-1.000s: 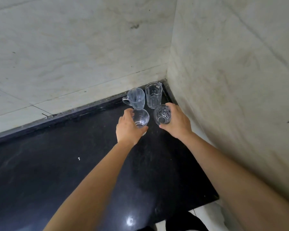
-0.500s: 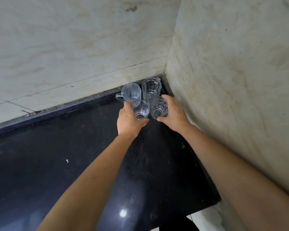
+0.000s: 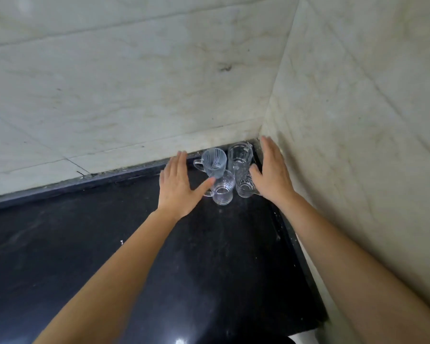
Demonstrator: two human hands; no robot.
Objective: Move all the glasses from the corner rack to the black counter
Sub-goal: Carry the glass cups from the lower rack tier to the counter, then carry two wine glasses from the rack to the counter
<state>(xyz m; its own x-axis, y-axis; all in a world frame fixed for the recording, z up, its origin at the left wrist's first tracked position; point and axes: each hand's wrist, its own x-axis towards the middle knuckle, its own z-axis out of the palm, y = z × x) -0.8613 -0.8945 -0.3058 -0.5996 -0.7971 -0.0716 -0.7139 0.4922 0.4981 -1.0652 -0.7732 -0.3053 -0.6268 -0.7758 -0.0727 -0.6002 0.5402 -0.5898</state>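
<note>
Several clear glasses stand in a tight cluster in the far corner of the black counter (image 3: 134,256). A striped glass mug (image 3: 212,161) and a tall glass (image 3: 239,155) are at the back. A ribbed tumbler (image 3: 222,191) and a patterned glass (image 3: 245,186) stand in front. My left hand (image 3: 178,186) is open, fingers spread, just left of the cluster, its thumb by the ribbed tumbler. My right hand (image 3: 273,173) is open beside the patterned glass, next to the right wall. Neither hand holds anything. No rack is in view.
Pale marble walls (image 3: 134,95) meet at the corner behind the glasses; the right wall (image 3: 358,145) runs close beside my right arm. The counter's front edge lies at the lower right, with a strip of white floor below it.
Both hands have let go of the front two glasses, which now stand on the counter, and have opened with fingers spread on either side of the cluster.
</note>
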